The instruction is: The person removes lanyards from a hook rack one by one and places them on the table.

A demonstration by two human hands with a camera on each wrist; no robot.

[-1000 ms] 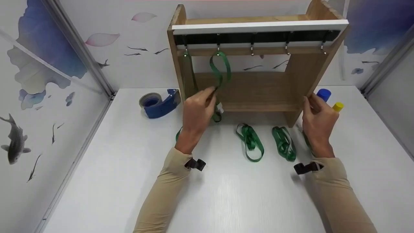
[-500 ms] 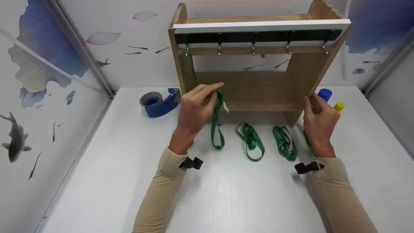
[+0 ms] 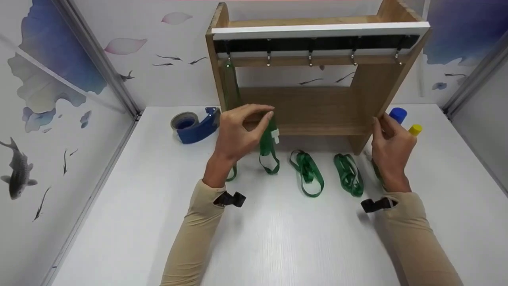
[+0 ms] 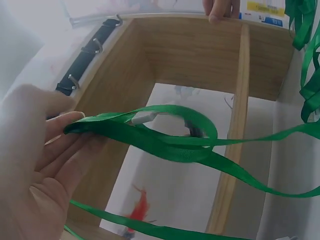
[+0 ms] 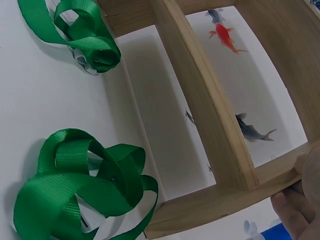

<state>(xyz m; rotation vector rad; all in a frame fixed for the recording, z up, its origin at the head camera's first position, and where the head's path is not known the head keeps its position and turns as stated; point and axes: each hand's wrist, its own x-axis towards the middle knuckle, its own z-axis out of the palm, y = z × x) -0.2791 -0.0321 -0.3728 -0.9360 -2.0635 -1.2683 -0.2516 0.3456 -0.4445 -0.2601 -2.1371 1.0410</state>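
Note:
My left hand holds a green ribbon lanyard at its fingertips, in front of the left part of a wooden rack. In the left wrist view this lanyard runs off to the right in a loop, with a white clip on it. Another lanyard hangs from the leftmost of the metal hooks under the rack's black strip; the second hook is bare. My right hand grips the edge of the rack's right side panel, thumb in front.
Two bundled green lanyards, one in the middle and one farther right, lie on the white table. A blue tape dispenser stands left of the rack. Blue and yellow cylinders show behind my right hand.
The lanyard's loop has come off the second hook, and my left hand has drawn it down and slightly left. My right hand has stayed on the rack.

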